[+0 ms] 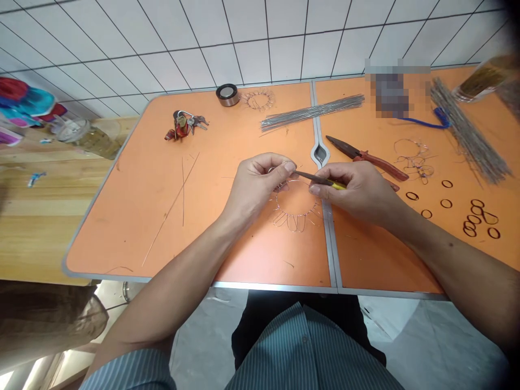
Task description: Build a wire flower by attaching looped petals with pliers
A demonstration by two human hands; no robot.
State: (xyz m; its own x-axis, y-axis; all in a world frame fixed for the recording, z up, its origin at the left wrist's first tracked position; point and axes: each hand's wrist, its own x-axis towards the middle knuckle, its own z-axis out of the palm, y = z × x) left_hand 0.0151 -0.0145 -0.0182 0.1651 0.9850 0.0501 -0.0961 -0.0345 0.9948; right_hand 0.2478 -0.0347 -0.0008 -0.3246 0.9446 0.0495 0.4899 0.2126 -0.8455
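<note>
My left hand (257, 181) pinches the upper left edge of a wire ring (296, 215). Thin wire loops fan outward from that ring like petals. Between the fingers of my right hand (359, 189) is a slim pointed tool (312, 177) with a dark tip and a yellow part near the grip. Its tip reaches the left thumb and fingertip at the ring's top. The exact kind of tool is hidden by the fingers. Just beyond my right hand lie red-handled pliers (361, 157), partly covered by the hand.
Straight wire bundles (312, 112) lie at the back, with another bundle (471, 132) at right. A tape roll (227, 95), a second looped ring (258, 99) and keys (184, 124) sit farther left. Small dark rings (446, 203) are scattered right. A jar (483, 78) stands behind.
</note>
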